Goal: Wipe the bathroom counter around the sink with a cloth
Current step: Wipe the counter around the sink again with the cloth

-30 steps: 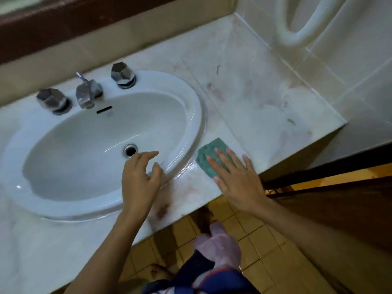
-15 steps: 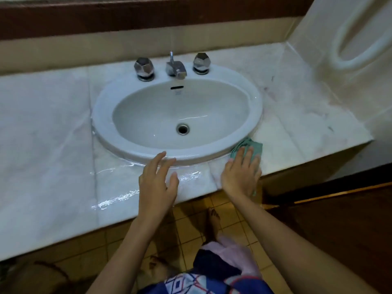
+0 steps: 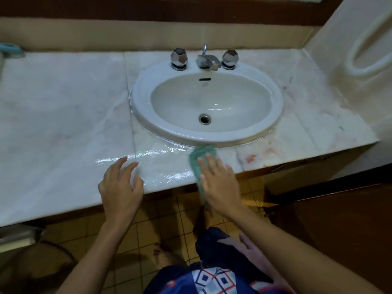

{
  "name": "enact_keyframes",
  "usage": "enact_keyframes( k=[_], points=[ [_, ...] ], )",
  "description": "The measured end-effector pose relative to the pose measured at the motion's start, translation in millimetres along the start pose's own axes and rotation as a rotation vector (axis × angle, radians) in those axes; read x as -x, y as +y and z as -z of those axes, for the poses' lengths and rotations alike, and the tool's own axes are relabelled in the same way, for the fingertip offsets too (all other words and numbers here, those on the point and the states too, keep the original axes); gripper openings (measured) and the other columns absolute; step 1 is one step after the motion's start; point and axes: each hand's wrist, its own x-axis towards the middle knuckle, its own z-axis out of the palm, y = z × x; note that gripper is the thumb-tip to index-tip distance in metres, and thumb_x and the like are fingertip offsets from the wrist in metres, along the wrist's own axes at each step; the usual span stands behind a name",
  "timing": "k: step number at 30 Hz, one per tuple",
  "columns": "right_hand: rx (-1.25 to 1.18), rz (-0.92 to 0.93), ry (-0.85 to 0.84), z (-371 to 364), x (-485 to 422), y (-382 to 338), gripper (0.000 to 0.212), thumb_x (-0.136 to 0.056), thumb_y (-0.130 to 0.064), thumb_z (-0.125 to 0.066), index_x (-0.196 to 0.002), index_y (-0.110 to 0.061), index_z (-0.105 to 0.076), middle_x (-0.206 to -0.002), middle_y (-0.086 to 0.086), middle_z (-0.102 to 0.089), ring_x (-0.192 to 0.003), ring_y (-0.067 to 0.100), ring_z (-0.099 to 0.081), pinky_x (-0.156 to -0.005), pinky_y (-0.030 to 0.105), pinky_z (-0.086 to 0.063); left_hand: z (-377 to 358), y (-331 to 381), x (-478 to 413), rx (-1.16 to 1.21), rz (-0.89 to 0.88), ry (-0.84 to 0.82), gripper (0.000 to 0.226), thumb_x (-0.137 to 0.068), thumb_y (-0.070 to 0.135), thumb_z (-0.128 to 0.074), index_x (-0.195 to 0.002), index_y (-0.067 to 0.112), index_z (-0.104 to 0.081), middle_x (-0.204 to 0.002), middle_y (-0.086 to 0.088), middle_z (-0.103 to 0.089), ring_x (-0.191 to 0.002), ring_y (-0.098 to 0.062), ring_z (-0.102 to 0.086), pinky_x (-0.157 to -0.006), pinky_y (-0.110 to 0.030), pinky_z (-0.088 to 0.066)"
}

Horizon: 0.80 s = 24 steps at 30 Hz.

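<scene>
A green cloth (image 3: pixel 200 155) lies on the pale marble counter (image 3: pixel 63 115) just in front of the white oval sink (image 3: pixel 144 115), and part of it hangs over the counter's front edge. My right hand (image 3: pixel 220 183) presses flat on the cloth with straight fingers. My left hand (image 3: pixel 121 185) rests with spread, relaxed fingers on the counter's front edge, left of the cloth, and holds nothing. A wet, shiny streak (image 3: pixel 148 154) runs across the counter between the two hands.
Two chrome knobs (image 3: pixel 179 58) (image 3: pixel 229 57) and a chrome tap (image 3: pixel 206 60) stand behind the basin. Reddish stains (image 3: pixel 250 158) mark the counter right of the cloth. A tiled wall with a white rail (image 3: pixel 364 58) closes the right side. A blue object (image 3: pixel 10 49) lies far left.
My right hand has slid the cloth leftward along the sink's front rim, from its right side to the middle. My left hand has shifted left along the counter edge. The view has swung left.
</scene>
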Motion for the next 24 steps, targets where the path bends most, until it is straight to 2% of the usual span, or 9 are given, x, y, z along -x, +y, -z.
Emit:
enact_keyframes(
  k=[2,4,7,9,12,16,21,24],
  points=[
    [0.029,-0.15,0.016,3.5,4.9,29.8,0.063,-0.094,-0.045,0.001,-0.153,-0.027,-0.004,-0.162,-0.002,-0.004,-0.148,0.02,-0.003,-0.118,0.044,-0.013,3.7,-12.0,5.6,-0.026,0.028,0.0,0.043,-0.082,0.023,-0.047,-0.119,0.014,-0.066,-0.138,-0.009,-0.053,-0.128,-0.031,-0.046,-0.093,-0.052,-0.039],
    [-0.002,-0.269,0.029,-1.3,2.3,30.2,0.063,-0.094,-0.046,-0.001,-0.154,-0.025,-0.003,-0.162,0.002,-0.002,-0.148,0.024,0.001,-0.119,0.046,-0.011,4.3,-19.9,13.6,-0.035,0.032,0.017,0.044,-0.082,0.024,-0.045,-0.117,0.011,-0.067,-0.136,-0.012,-0.055,-0.125,-0.032,-0.048,-0.089,-0.052,-0.042],
    [-0.144,-0.487,0.096,-13.3,-16.9,-20.0,0.059,-0.101,-0.04,-0.017,-0.154,-0.019,-0.002,-0.161,0.006,0.005,-0.147,0.03,0.008,-0.119,0.046,-0.001,5.8,-24.2,26.2,0.036,0.01,0.082,0.04,-0.083,0.022,-0.046,-0.114,0.012,-0.069,-0.132,-0.009,-0.058,-0.122,-0.029,-0.051,-0.089,-0.05,-0.043],
    [-0.201,-0.544,0.12,-17.4,-27.3,-62.7,0.06,-0.102,-0.038,-0.021,-0.154,-0.016,0.0,-0.161,0.008,0.009,-0.147,0.03,0.011,-0.118,0.045,0.003,8.8,-23.9,33.8,0.119,-0.02,0.156,0.035,-0.085,0.019,-0.049,-0.111,0.012,-0.07,-0.128,-0.007,-0.061,-0.118,-0.028,-0.055,-0.091,-0.048,-0.042],
    [-0.193,-0.413,0.101,-24.9,-36.8,-120.4,0.062,-0.101,-0.04,-0.021,-0.154,-0.017,0.003,-0.16,0.006,0.013,-0.147,0.029,0.011,-0.118,0.044,0.003,19.0,-29.2,42.1,0.174,0.003,0.262,0.033,-0.086,0.019,-0.048,-0.107,0.009,-0.071,-0.122,-0.01,-0.064,-0.112,-0.031,-0.059,-0.089,-0.047,-0.044],
    [-0.171,-0.198,0.062,-26.9,-69.7,-162.3,0.061,-0.101,-0.042,-0.019,-0.154,-0.016,-0.002,-0.162,0.006,0.006,-0.148,0.029,0.009,-0.119,0.044,0.001,40.0,-52.8,48.0,0.12,0.112,0.315,0.037,-0.085,0.022,-0.045,-0.106,0.009,-0.072,-0.123,-0.011,-0.063,-0.11,-0.031,-0.058,-0.085,-0.035,-0.038],
    [-0.135,0.071,0.004,-23.4,-113.1,-178.0,0.061,-0.101,-0.046,-0.017,-0.154,-0.02,-0.003,-0.162,0.003,0.004,-0.148,0.022,0.007,-0.119,0.041,0.003,65.7,-86.6,50.7,0.097,0.195,0.374,0.033,-0.085,0.016,-0.049,-0.107,0.008,-0.072,-0.123,-0.009,-0.061,-0.111,-0.028,-0.055,-0.089,-0.042,-0.044],
    [-0.115,0.158,-0.031,-21.1,-136.8,-182.7,0.061,-0.1,-0.049,-0.017,-0.154,-0.022,-0.003,-0.162,0.001,0.005,-0.148,0.02,0.009,-0.119,0.04,0.004,73.6,-107.1,36.5,0.057,0.24,0.407,0.033,-0.081,0.009,-0.052,-0.107,0.007,-0.072,-0.124,-0.011,-0.061,-0.111,-0.031,-0.056,-0.089,-0.039,-0.042]
  ],
)
